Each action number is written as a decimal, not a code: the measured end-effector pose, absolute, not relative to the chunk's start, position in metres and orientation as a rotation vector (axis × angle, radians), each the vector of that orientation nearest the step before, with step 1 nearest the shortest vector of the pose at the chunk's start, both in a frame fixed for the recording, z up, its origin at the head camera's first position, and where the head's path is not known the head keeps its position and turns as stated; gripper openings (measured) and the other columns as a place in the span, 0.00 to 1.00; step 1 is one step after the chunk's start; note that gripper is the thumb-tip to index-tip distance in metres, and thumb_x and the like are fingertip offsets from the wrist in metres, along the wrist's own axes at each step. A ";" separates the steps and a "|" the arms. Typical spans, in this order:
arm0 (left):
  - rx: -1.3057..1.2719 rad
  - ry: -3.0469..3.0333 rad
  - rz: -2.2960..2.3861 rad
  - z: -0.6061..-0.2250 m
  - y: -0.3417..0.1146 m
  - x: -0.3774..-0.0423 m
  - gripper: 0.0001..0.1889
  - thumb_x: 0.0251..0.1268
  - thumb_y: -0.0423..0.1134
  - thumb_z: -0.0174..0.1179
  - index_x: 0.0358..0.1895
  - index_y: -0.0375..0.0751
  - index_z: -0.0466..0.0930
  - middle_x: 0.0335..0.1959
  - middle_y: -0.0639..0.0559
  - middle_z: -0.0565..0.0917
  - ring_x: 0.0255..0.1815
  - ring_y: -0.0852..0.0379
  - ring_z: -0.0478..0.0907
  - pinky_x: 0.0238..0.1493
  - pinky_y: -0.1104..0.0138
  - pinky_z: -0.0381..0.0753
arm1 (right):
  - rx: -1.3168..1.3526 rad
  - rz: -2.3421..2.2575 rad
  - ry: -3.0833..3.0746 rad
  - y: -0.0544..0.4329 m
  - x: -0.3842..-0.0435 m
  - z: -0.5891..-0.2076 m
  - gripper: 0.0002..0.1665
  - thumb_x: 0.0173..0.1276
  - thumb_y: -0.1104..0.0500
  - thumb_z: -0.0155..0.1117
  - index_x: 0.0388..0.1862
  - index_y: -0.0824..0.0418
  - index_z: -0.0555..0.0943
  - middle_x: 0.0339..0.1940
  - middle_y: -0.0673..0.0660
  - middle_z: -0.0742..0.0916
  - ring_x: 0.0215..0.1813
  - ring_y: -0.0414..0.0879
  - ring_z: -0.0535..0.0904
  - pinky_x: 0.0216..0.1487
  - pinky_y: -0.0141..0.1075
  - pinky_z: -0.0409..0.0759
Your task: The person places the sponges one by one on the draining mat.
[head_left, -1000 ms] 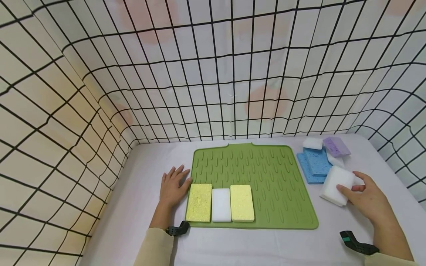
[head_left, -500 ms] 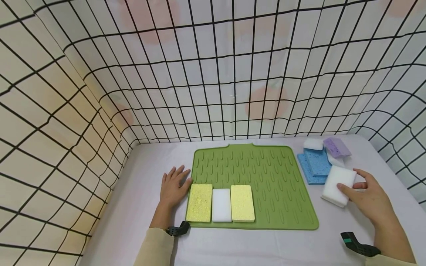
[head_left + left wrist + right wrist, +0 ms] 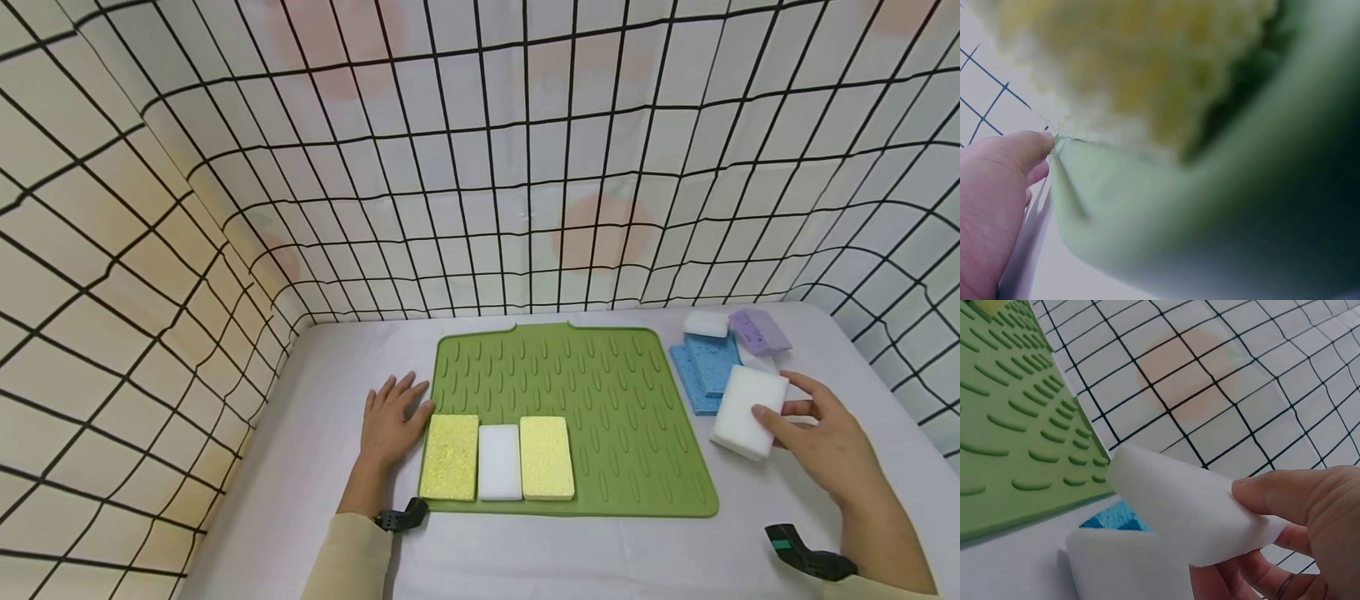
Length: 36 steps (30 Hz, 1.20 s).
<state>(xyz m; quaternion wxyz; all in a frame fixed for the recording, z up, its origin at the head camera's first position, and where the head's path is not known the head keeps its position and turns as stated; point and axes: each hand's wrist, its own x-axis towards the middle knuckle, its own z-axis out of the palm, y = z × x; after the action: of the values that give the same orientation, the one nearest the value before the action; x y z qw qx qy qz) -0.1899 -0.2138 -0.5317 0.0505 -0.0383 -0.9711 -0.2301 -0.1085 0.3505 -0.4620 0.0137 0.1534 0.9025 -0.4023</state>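
A black grid (image 3: 529, 273) stands over pale patterned sheeting behind your work surface, a table (image 3: 622, 558) covered in white cloth. At the far left, your left hand (image 3: 390, 423) lies flat with fingers spread, the thumb at the left edge of the green mat (image 3: 622, 454); let it rest lightly there, as a steady for the mat. Along the mat's near edge, from left to right, lie a speckled yellow sponge (image 3: 449, 458), a white sponge (image 3: 499, 462) and a pale yellow sponge (image 3: 547, 458), side by side. Beyond the mat's right edge, two overlapping blue sponges (image 3: 716, 365) lie beside a small white block (image 3: 707, 323) and a purple sponge (image 3: 759, 332). In front of these, off the mat, is the white block (image 3: 750, 412) pinched between the thumb and curled fingers of your right hand (image 3: 825, 446), well apart from the left. The right wrist view shows it tilted, with a second white block (image 3: 1125, 565) close below; whether the two touch, you cannot tell. Apply light, even pressure, since the foam should dent easily. Confirm that you grip one block only, and clear the blue sponges without dragging them.
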 end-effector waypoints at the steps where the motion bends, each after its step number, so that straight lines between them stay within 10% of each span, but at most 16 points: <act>1: -0.116 -2.958 -0.699 -0.532 -0.214 -0.190 0.27 0.75 0.56 0.54 0.72 0.53 0.75 0.80 0.50 0.66 0.84 0.41 0.53 0.84 0.39 0.42 | 0.471 -1.262 2.809 0.348 -0.109 -0.461 0.56 0.73 0.38 0.62 0.84 0.62 0.46 0.57 0.70 0.75 0.32 0.32 0.80 0.28 0.29 0.75; 18: -0.120 -2.966 -0.693 -0.531 -0.215 -0.190 0.27 0.76 0.57 0.54 0.72 0.53 0.75 0.80 0.51 0.66 0.84 0.41 0.53 0.84 0.39 0.42 | 0.114 -1.360 2.649 0.289 -0.112 -0.459 0.44 0.79 0.45 0.57 0.83 0.63 0.53 0.57 0.67 0.72 0.39 0.36 0.83 0.36 0.33 0.84; 28: -0.105 -2.983 -0.689 -0.531 -0.214 -0.190 0.27 0.76 0.58 0.53 0.73 0.54 0.74 0.81 0.51 0.65 0.85 0.42 0.52 0.84 0.40 0.41 | -0.002 -1.402 2.540 0.244 -0.114 -0.476 0.41 0.77 0.48 0.62 0.81 0.59 0.58 0.50 0.63 0.75 0.27 0.38 0.70 0.27 0.32 0.73; 36: -0.111 -2.971 -0.696 -0.528 -0.213 -0.189 0.26 0.76 0.56 0.54 0.72 0.53 0.75 0.80 0.50 0.66 0.84 0.41 0.53 0.84 0.39 0.41 | -0.032 -1.406 2.472 0.217 -0.113 -0.487 0.42 0.75 0.49 0.65 0.81 0.57 0.60 0.49 0.61 0.83 0.39 0.44 0.81 0.37 0.32 0.84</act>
<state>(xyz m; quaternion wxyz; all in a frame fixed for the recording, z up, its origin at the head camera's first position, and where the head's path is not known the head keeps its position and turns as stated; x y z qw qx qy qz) -0.1888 -0.2129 -0.5283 0.0442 -0.0362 -0.9721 -0.2276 -0.1131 0.2166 -0.4875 0.1483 -0.0112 0.8595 -0.4890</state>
